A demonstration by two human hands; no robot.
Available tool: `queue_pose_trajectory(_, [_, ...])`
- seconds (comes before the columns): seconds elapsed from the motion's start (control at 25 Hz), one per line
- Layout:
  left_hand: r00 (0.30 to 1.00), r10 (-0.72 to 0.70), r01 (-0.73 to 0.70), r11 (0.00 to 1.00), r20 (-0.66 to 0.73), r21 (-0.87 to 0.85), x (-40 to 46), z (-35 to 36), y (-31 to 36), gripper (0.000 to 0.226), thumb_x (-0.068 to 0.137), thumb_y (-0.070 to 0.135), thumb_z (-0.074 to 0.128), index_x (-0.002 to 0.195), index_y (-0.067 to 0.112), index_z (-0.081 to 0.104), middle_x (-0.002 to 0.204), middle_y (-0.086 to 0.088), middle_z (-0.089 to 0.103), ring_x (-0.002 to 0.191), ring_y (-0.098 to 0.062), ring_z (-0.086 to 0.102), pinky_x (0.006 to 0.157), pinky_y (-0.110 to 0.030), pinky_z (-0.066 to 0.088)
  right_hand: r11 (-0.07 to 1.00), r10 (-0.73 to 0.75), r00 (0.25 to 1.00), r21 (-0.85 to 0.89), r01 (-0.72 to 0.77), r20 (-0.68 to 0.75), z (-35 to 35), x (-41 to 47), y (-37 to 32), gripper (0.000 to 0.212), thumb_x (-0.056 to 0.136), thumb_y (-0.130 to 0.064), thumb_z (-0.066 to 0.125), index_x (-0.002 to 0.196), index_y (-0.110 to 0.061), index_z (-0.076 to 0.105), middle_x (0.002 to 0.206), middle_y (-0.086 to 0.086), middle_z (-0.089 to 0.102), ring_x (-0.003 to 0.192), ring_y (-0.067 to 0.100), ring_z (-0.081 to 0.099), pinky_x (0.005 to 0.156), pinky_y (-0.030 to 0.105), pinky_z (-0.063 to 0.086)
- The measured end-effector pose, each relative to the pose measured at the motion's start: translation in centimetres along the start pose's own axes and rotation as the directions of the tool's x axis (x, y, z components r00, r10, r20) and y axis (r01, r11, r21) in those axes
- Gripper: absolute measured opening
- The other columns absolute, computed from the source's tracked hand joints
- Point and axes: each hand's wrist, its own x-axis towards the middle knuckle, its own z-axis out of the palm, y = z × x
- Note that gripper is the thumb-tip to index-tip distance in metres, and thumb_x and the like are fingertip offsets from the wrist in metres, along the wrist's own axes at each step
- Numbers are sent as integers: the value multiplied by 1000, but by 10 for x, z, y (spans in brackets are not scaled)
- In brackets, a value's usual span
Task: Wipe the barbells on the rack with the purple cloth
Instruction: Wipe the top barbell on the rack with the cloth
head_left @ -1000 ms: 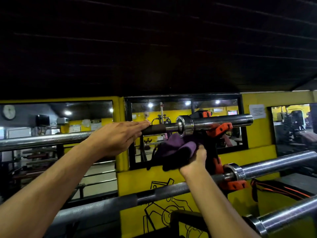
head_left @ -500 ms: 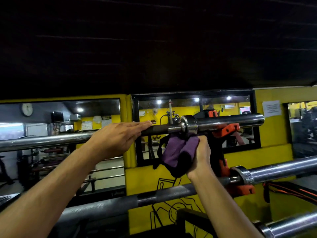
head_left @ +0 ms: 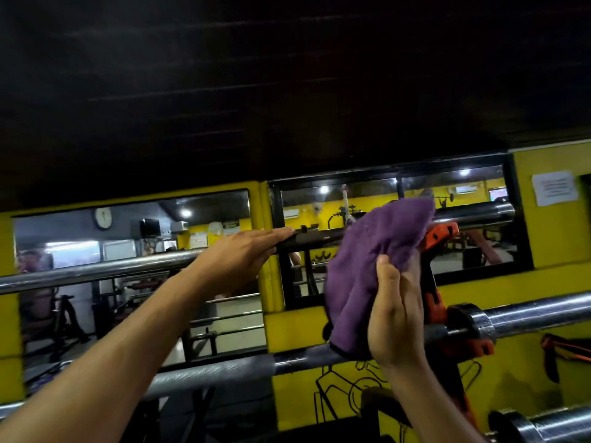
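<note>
My left hand (head_left: 243, 251) lies flat along the top barbell (head_left: 105, 270) on the rack, fingers straight and together, fingertips reaching the dark stretch of the shaft; it grips nothing, only rests there. My right hand (head_left: 396, 311) holds the purple cloth (head_left: 374, 263), thumb pressed into the fabric and fingers curled behind it, so the cloth stands up in a bunched fold in front of the top barbell and hides the collar where shaft meets sleeve. The chrome sleeve (head_left: 476, 212) of that bar juts out to the right of the cloth. Whether the cloth touches the bar I cannot tell. Behind my right hand is the orange rack bracket (head_left: 441, 235). Below, a second barbell (head_left: 543, 311) crosses the frame, its knurled shaft running left under my right wrist. A third barbell (head_left: 559, 423) shows at the lower right corner. The wall (head_left: 550, 244) behind is yellow, with mirrors (head_left: 134, 238) reflecting gym lights and equipment, a round clock (head_left: 103, 217) and a white paper notice (head_left: 555, 188).
</note>
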Motion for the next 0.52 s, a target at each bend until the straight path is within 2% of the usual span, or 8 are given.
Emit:
queue_pose_trajectory(0.08, [999, -18, 18, 1000, 29, -7, 1, -2, 6, 55, 105, 30, 42, 155, 40, 21, 156, 7, 40, 131, -20, 51, 101, -44, 50, 979, -144, 989, -145, 144, 6, 2, 10, -4, 43, 100, -37, 30, 128, -10, 49, 127, 15, 43, 110, 7, 50, 91, 25, 48])
queue_pose_trajectory(0.16, [998, -13, 14, 999, 59, -29, -7, -9, 9, 61, 105, 28, 44, 157, 38, 14, 162, 8, 27, 142, -19, 37, 115, -43, 37, 955, -189, 981, -224, 196, 51, 10, 24, -4, 55, 102, -35, 29, 145, -1, 37, 147, 16, 33, 134, 25, 42, 108, 48, 43])
queue_pose_trajectory(0.24, [999, -32, 34, 997, 31, -63, -25, -20, 2, 64, 104, 31, 44, 157, 38, 9, 162, 6, 27, 140, -20, 39, 114, -40, 38, 937, -192, 977, -279, 212, 97, 19, 35, 1, 60, 103, -39, 27, 153, -5, 30, 156, 12, 28, 144, 30, 32, 115, 57, 33])
queue_pose_trajectory(0.32, [995, -89, 87, 995, -37, -42, -53, -29, -12, 61, 103, 39, 38, 158, 39, 10, 159, 1, 34, 134, -24, 47, 105, -38, 44, 928, -162, 977, -315, 199, 139, 22, 45, 7, 61, 102, -44, 26, 151, -8, 34, 152, 12, 36, 140, 26, 38, 114, 54, 36])
queue_pose_trajectory(0.4, [991, -127, 128, 992, -44, 20, -83, -39, -28, 62, 102, 41, 37, 158, 39, 10, 160, 0, 32, 136, -27, 47, 102, -40, 46, 962, -70, 991, -254, 98, 118, 19, 58, 7, 52, 101, -44, 28, 137, -10, 44, 132, 13, 47, 110, 17, 54, 92, 39, 52])
queue_pose_trajectory(0.44, [991, -133, 135, 989, -34, 57, -96, -42, -36, 63, 102, 39, 39, 158, 40, 9, 162, 2, 29, 138, -28, 45, 103, -43, 47, 975, -14, 997, -219, 31, 77, 18, 66, 7, 48, 99, -43, 28, 132, -12, 46, 123, 11, 49, 96, 10, 54, 80, 29, 52])
queue_pose_trajectory(0.48, [990, -137, 138, 986, -19, 89, -109, -46, -44, 66, 103, 35, 44, 158, 40, 8, 162, 4, 26, 140, -28, 43, 105, -45, 45, 979, 19, 999, -201, -13, 28, 18, 73, 6, 47, 99, -43, 28, 130, -14, 47, 119, 9, 50, 89, 6, 52, 74, 26, 46])
queue_pose_trajectory(0.52, [991, -134, 134, 985, -6, 109, -118, -49, -51, 69, 102, 31, 49, 158, 40, 8, 162, 5, 23, 141, -28, 41, 106, -43, 42, 979, 26, 1000, -203, -28, -10, 21, 79, 5, 46, 98, -44, 28, 128, -15, 48, 118, 9, 50, 90, 5, 51, 76, 26, 43])
